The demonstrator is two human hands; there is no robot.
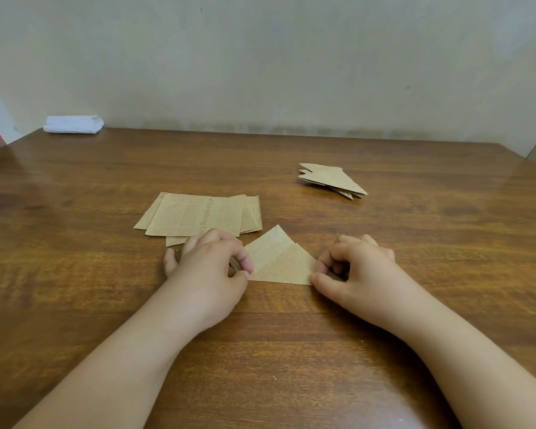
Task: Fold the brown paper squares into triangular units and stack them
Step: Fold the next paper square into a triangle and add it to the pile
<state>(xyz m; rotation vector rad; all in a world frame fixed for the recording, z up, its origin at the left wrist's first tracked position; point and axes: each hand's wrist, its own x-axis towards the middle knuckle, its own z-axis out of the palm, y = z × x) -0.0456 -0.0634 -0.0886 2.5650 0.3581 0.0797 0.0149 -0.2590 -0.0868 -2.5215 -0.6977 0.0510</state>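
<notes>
Two hands hold a folded brown paper triangle on the wooden table.

Head view: at centre the folded triangle, printed with small text, lies flat; the left hand pinches its left corner, the right hand its right corner. Unfolded squares lie just behind; the finished stack sits at upper right.

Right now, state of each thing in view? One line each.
Triangle: folded, flat on table, between both hands, not yet stacked.
Left hand: fingers curled, pinching the triangle's left corner.
Right hand: fingers curled, pinching the triangle's right corner.
Squares: unfolded, loose overlapping pile, flat, left of triangle.
Stack: finished triangles, piled unevenly, far right.
White cloth: folded, far left table edge, against wall.
</notes>
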